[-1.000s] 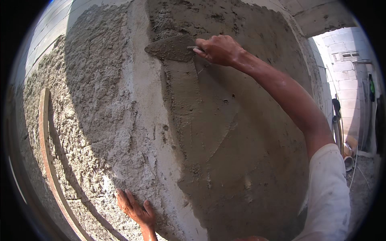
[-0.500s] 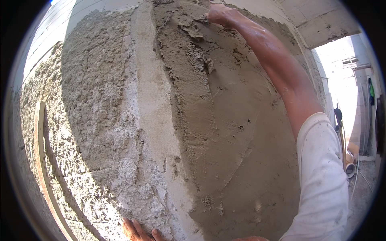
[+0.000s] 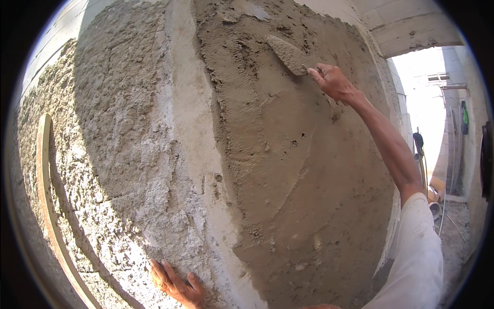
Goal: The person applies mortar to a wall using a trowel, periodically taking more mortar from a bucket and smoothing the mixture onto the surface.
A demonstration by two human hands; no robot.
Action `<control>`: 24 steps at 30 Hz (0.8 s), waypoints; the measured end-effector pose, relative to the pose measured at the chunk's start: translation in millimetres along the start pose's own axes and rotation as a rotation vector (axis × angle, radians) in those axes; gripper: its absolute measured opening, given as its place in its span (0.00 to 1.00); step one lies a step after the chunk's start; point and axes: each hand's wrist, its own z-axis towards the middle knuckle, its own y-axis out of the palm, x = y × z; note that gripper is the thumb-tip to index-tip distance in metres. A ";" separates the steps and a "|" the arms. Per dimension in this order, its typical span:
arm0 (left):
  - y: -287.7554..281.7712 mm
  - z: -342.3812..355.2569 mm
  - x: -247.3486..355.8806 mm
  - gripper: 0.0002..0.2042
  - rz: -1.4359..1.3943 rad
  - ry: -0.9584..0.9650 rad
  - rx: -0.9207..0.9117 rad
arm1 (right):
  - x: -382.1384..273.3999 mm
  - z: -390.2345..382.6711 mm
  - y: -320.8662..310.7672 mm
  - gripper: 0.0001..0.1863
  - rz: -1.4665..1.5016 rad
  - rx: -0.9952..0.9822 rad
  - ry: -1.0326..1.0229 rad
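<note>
- While the right hand [image 3: 333, 82] is closed around the handle of the trowel [image 3: 288, 55], up high in front of the wet mortar [image 3: 309, 206], the blade could dig a groove if it tips too far.
- The left hand [image 3: 177, 284] is open, its fingers spread on the rough wall [image 3: 121, 113]; the bumps could scratch it if it slips.
- Mortar could smear on the pale strip [image 3: 197, 123] if the trowel goes too far left.
- Bumpy mortar near the top could drop off if it is too runny.

the rough wall [image 3: 121, 154] is part glaringly sunlit, part shaded.
</note>
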 end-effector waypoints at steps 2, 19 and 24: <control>-13.3 1.5 -8.8 0.36 0.043 0.006 0.005 | -2.4 -34.4 32.1 0.23 -0.161 -0.015 -0.389; 8.6 -6.3 -11.9 0.36 -0.090 -0.050 0.043 | -125.8 141.0 -0.3 0.25 0.080 -0.032 0.186; 1.2 -3.5 -8.4 0.36 0.019 -0.018 0.025 | -194.7 136.6 -8.0 0.25 -0.176 -0.211 0.008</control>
